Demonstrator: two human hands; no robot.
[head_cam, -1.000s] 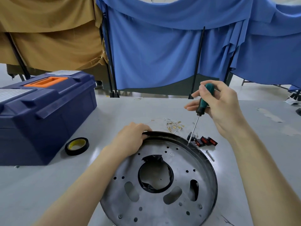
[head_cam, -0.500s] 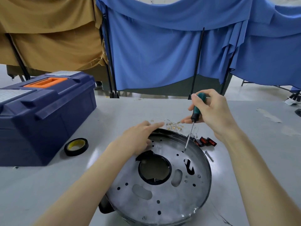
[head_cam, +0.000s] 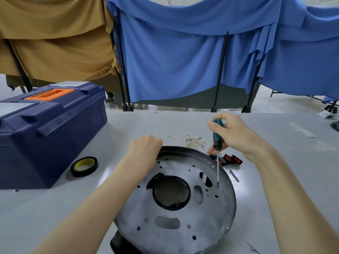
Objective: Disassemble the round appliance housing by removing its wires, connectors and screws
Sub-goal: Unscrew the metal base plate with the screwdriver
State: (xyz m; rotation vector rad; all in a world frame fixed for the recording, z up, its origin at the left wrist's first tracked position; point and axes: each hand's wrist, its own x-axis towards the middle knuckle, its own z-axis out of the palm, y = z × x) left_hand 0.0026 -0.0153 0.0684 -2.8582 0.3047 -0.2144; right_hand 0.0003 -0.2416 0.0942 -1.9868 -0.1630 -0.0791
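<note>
The round metal housing (head_cam: 176,222) lies on the table with a large central hole and several small holes in its plate. My left hand (head_cam: 145,149) grips its far left rim. My right hand (head_cam: 233,134) holds a green-handled screwdriver (head_cam: 217,136) upright, its tip resting in a small hole near the housing's right edge. Behind the housing lie small brass terminals with thin wires (head_cam: 194,142), black and red connectors (head_cam: 231,159) and a loose screw (head_cam: 234,175).
A dark blue toolbox (head_cam: 49,129) with an orange handle stands at the left. A roll of black tape (head_cam: 84,166) lies in front of it. Blue and tan cloth screens hang behind the grey table (head_cam: 293,180).
The housing was turned and tilted under my left hand, which closed back on the rim. My right hand brought the screwdriver upright and its tip moved to a hole near the right edge.
</note>
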